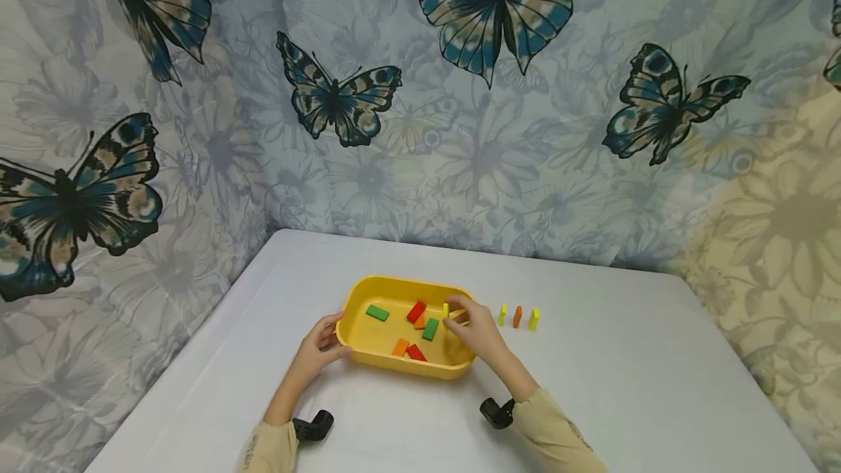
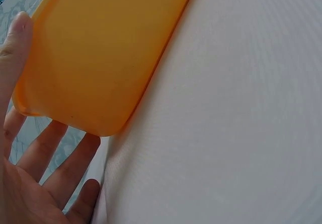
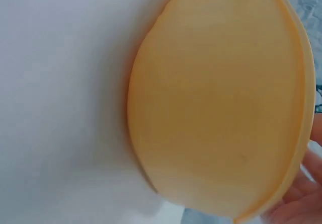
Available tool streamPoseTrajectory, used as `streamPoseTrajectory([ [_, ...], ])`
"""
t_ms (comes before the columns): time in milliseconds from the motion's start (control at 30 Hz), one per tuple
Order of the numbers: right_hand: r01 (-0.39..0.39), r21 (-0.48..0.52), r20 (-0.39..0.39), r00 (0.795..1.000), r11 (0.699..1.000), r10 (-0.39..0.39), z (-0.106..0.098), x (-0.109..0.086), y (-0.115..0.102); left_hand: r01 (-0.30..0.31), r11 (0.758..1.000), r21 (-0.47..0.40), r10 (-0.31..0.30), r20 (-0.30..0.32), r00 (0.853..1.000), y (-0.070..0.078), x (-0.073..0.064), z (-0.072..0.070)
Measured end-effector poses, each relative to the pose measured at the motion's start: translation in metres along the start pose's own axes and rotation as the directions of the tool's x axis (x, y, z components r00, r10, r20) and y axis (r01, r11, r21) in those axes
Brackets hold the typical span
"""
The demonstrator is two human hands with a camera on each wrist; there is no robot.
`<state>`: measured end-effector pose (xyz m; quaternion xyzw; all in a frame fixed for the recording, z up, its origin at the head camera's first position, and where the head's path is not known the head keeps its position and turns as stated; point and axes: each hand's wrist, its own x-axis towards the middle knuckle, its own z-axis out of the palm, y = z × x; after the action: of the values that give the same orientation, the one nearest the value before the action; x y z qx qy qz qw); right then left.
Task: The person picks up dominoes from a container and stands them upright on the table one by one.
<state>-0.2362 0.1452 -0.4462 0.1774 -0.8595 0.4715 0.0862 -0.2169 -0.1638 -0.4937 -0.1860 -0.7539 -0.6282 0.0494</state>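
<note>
A yellow plastic tray (image 1: 368, 348) sits on the white table. My left hand (image 1: 320, 345) holds its left end; in the left wrist view the thumb lies along one side and the fingertips touch the end wall of the tray (image 2: 100, 58). Over the tray's right end, my right hand (image 1: 474, 327) pinches a small yellow block (image 1: 446, 310) upright between thumb and fingers. Loose in the tray lie green blocks (image 1: 377, 312), red blocks (image 1: 416, 312) and orange blocks (image 1: 400, 347). The right wrist view shows mostly the tray's outer wall (image 3: 216, 98), hiding the pinched block.
Right of the tray, a yellow block (image 1: 502, 314), an orange block (image 1: 517, 317) and another yellow block (image 1: 534, 319) stand upright in a row. White cloth covers the table (image 1: 624, 385). Behind it hangs a butterfly-printed curtain (image 1: 460, 166).
</note>
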Motion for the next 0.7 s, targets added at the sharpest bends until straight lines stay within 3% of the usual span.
streamPoseTrajectory([
  [300, 0.045, 0.069, 0.047, 0.998, 0.997, -0.048, -0.007, -0.004, 0.008, 0.042, 0.999, -0.002, -0.042, 0.0, 0.999, 0.001, 0.0, -0.001],
  [567, 0.045, 0.09, 0.028, 0.998, 0.995, -0.047, -0.009, 0.001, 0.007, -0.014, 1.0, 0.013, 0.014, 0.002, 1.0, 0.0, 0.003, -0.003],
  [700, 0.033, 0.127, 0.01, 0.999, 0.991, -0.034, -0.012, -0.003, 0.009, -0.008, 1.0, -0.001, 0.008, 0.001, 1.0, -0.001, 0.002, -0.002],
])
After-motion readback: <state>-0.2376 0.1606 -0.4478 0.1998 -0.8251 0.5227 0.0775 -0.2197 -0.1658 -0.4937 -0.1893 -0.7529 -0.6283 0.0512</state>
